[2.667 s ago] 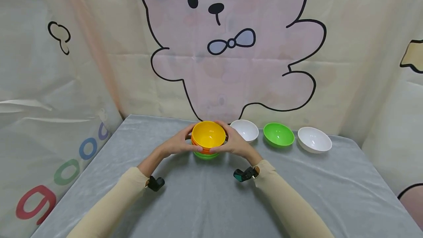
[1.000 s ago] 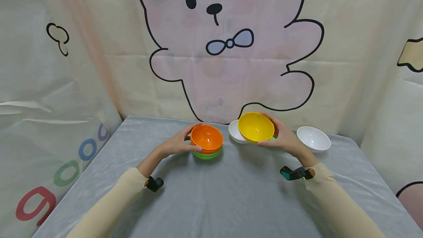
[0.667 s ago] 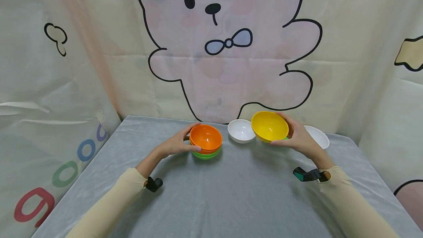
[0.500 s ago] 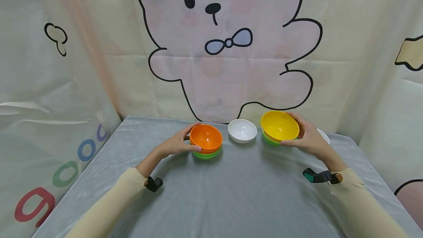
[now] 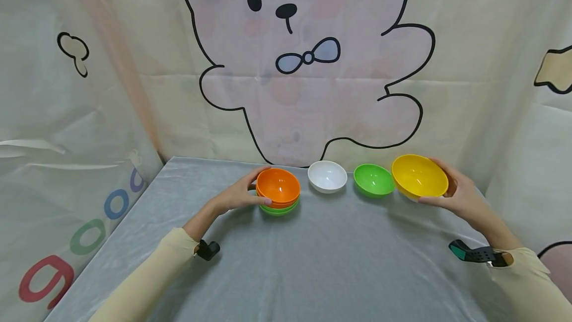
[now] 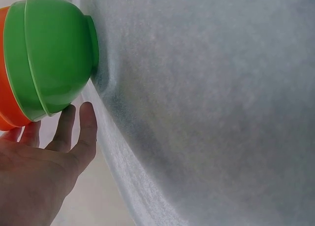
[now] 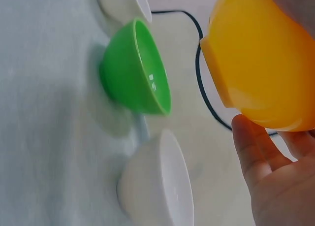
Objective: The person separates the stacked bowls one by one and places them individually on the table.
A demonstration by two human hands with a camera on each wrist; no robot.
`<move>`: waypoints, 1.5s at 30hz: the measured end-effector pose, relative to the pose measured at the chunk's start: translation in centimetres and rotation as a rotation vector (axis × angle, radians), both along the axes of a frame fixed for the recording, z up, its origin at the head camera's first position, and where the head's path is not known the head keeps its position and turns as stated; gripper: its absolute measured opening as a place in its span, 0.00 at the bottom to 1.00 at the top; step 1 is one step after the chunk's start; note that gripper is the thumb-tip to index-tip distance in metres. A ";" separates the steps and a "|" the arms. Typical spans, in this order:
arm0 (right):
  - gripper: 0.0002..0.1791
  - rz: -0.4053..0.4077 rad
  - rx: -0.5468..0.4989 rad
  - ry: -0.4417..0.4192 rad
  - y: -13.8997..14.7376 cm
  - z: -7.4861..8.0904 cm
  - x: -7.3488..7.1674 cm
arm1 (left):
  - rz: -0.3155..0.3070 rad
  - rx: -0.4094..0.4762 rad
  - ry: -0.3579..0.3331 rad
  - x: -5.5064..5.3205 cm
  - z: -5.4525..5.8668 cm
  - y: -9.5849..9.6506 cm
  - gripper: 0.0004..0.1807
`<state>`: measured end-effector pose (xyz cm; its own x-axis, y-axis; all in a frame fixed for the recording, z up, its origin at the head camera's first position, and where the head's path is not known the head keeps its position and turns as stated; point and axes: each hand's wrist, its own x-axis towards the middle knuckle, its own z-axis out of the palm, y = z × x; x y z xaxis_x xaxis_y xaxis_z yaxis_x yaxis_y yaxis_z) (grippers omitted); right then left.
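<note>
**Right hand (image 5: 462, 198) holds a yellow bowl (image 5: 419, 176) up while left hand (image 5: 238, 194) grips a stack of bowls (image 5: 278, 197)**

The right hand grasps the yellow bowl by its side, thumb at the front and fingers round the far side. The bowl's opening faces up, and the right wrist view shows its foot clear of the gray table cover (image 5: 290, 272) and apart from the bowls beneath.

The left hand is curled against the near side of the stack, its thumb laid across the front. An orange bowl (image 5: 279, 184) tops the stack; under the orange, two green rims show, and the lowest green bowl (image 6: 59, 53) rests its foot on the cover. The exact number of orange bowls is hard to tell.

Between the two hands stand a white bowl (image 5: 327, 178), nearer the left hand, and a green bowl (image 5: 373, 181), nearer the right. Both are upright and separate. A second white bowl (image 7: 150, 184) stands below the right hand, almost wholly hidden by the yellow one in the head view.

Each wrist wears a dark strap, below a cream sleeve (image 5: 147, 272). Beyond both hands hangs a backdrop (image 5: 295, 103) printed with a pink cartoon animal in a blue bow tie.
</note>
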<state>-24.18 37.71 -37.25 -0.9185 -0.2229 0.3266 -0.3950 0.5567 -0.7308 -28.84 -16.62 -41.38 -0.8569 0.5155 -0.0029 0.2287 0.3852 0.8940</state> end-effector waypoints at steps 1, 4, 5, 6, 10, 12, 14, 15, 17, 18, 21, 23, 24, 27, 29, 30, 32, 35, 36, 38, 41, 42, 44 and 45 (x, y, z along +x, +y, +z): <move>0.51 -0.006 0.006 0.005 0.6 -0.1 0.2 | -0.001 0.002 0.000 0.0 0.0 0.0 0.50; 0.50 -0.031 0.003 0.012 2.3 -0.6 0.7 | -0.005 0.007 -0.003 0.0 0.0 0.0 0.50; 0.50 -0.027 -0.002 0.011 2.8 -0.7 0.9 | -0.006 0.006 -0.004 0.0 0.0 0.0 0.50; 0.49 -0.030 -0.010 0.007 3.4 -0.8 1.0 | -0.006 0.005 -0.005 0.1 0.0 0.0 0.50; 0.48 -0.062 -0.026 0.000 5.5 -1.2 1.4 | -0.006 0.004 -0.003 0.0 0.0 0.0 0.51; 0.47 -0.098 -0.024 0.005 6.4 -1.3 1.6 | -0.005 0.002 -0.002 0.0 0.0 -0.1 0.51; 0.48 -0.134 -0.028 0.006 7.3 -1.5 1.7 | -0.005 0.000 -0.004 0.0 0.1 -0.1 0.52; 0.48 -0.150 -0.030 0.005 7.8 -1.6 1.8 | -0.005 0.000 -0.006 0.1 0.1 -0.1 0.52; 0.48 -0.203 -0.027 -0.005 8.6 -1.8 1.9 | -0.004 -0.003 -0.008 0.1 0.2 -0.1 0.52; 0.49 -0.232 -0.022 -0.010 9.0 -1.9 1.9 | -0.005 -0.004 -0.009 0.1 0.2 -0.1 0.51; 0.50 -0.311 0.009 -0.028 10.2 -2.2 1.8 | -0.005 -0.002 -0.009 0.1 0.2 -0.1 0.52; 0.50 -0.356 0.036 -0.039 10.8 -2.6 1.6 | -0.004 -0.001 -0.007 0.1 0.2 -0.2 0.52; 0.51 -0.373 0.053 -0.042 11.1 -2.8 1.5 | -0.003 0.000 -0.006 0.1 0.2 -0.2 0.52; 0.50 -0.394 0.072 -0.056 12.0 -3.6 1.3 | -0.001 -0.004 -0.003 0.0 0.1 -0.2 0.52; 0.50 -0.404 0.077 -0.066 12.5 -4.2 1.2 | -0.004 -0.008 0.000 0.0 0.1 -0.2 0.53; 0.50 -0.406 0.079 -0.071 12.8 -4.5 1.1 | -0.005 -0.011 0.001 0.0 0.1 -0.2 0.53; 0.51 -0.416 0.089 -0.090 13.2 -5.0 0.9 | -0.005 -0.015 0.003 -0.1 0.1 -0.1 0.53; 0.53 -0.430 0.130 -0.125 13.7 -5.4 0.6 | -0.002 -0.014 0.005 -0.1 0.1 -0.1 0.53; 0.53 -0.429 0.139 -0.135 13.8 -5.5 0.4 | -0.002 -0.012 0.003 -0.1 0.2 -0.1 0.53; 0.54 -0.425 0.156 -0.152 14.0 -5.7 0.2 | -0.002 -0.013 0.002 -0.1 0.2 0.0 0.53; 0.54 -0.397 0.148 -0.164 14.2 -5.8 0.0 | -0.008 -0.013 0.001 -0.1 0.2 0.1 0.52; 0.54 -0.386 0.148 -0.163 14.3 -5.8 -0.1 | -0.009 -0.013 0.000 -0.1 0.2 0.1 0.52; 0.53 -0.364 0.138 -0.166 14.4 -5.9 -0.3 | -0.011 -0.012 -0.001 -0.1 0.1 0.1 0.52; 0.53 -0.351 0.127 -0.168 14.4 -5.9 -0.4 | -0.012 -0.008 -0.003 -0.1 0.1 0.1 0.53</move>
